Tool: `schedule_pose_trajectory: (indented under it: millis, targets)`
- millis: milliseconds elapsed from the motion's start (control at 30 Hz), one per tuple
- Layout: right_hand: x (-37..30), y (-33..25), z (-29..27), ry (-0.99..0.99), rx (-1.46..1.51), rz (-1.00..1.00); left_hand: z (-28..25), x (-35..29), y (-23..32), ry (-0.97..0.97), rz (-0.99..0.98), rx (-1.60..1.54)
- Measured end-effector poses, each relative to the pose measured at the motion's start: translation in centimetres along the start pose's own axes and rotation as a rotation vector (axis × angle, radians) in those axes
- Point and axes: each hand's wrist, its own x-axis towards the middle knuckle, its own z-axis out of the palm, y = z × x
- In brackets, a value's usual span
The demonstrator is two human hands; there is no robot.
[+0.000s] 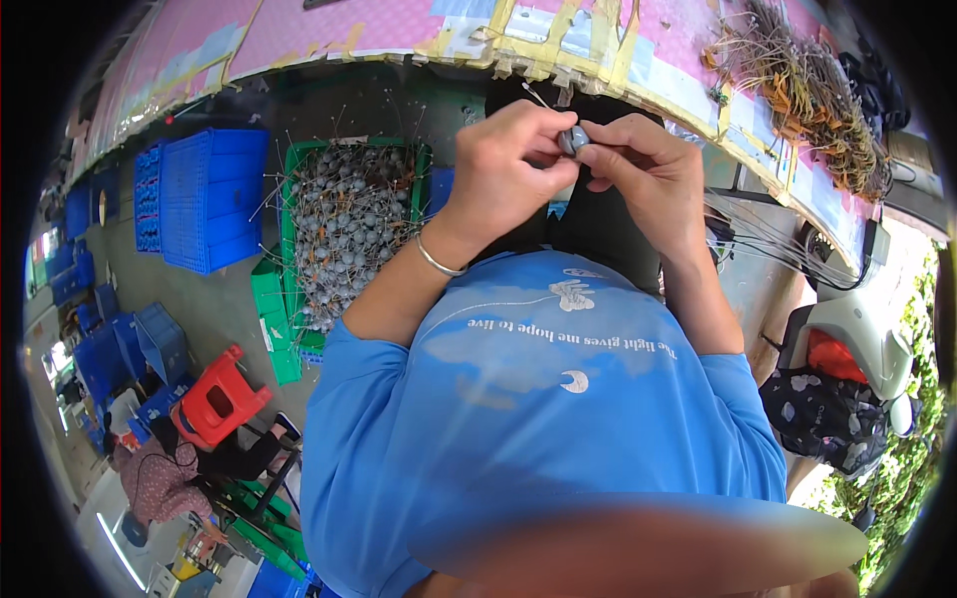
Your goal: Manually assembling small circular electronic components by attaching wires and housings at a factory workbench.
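Note:
Between my hands, close to the table's front edge, is a small shiny grey ball (573, 141). My left hand (515, 151) pinches it from the left with thumb and forefinger. From the other side my right hand (643, 155) grips it, also with thumb and fingertips. A thin pale stem (536, 96) sticks up just beyond the left fingers; whether it joins the ball I cannot tell. Left of my left forearm, a green crate (289, 184) is heaped with similar grey balls (349, 214) on thin wire stems.
The pink-covered table (339, 30) has a taped, worn edge. At its right lies a bundle of dry-looking stems (797, 105) with orange bits. Blue crates (214, 199) and a red stool (219, 399) stand to the left. Near another person (164, 483) are more crates. Cables (778, 244) hang at right.

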Motion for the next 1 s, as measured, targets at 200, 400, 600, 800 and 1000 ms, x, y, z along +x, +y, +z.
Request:
schedule_pose_trajectory:
  millis: [200, 400, 600, 800, 1000]
  targets:
    - [0.3, 1.2, 0.2, 0.032, 0.028, 0.064, 0.4, 0.1, -0.7, 0.014, 0.108, 0.178]
    - [0.7, 2.3, -1.7, -0.029, 0.200, -0.028, 0.7, 0.3, -1.0, -0.039, -0.132, -0.377]
    - [1.0, 3.1, -1.2, -0.150, 0.606, 0.071, 1.1, 0.2, -0.5, -0.111, -0.192, -0.471]
    - [1.4, 3.4, -0.2, -0.153, 0.831, 0.076, 2.4, -0.1, 0.1, -0.038, -0.199, -0.406]
    - [1.5, 4.5, 1.2, -0.002, 0.803, 0.096, 2.5, 0.1, -0.6, 0.049, -0.278, -0.405]
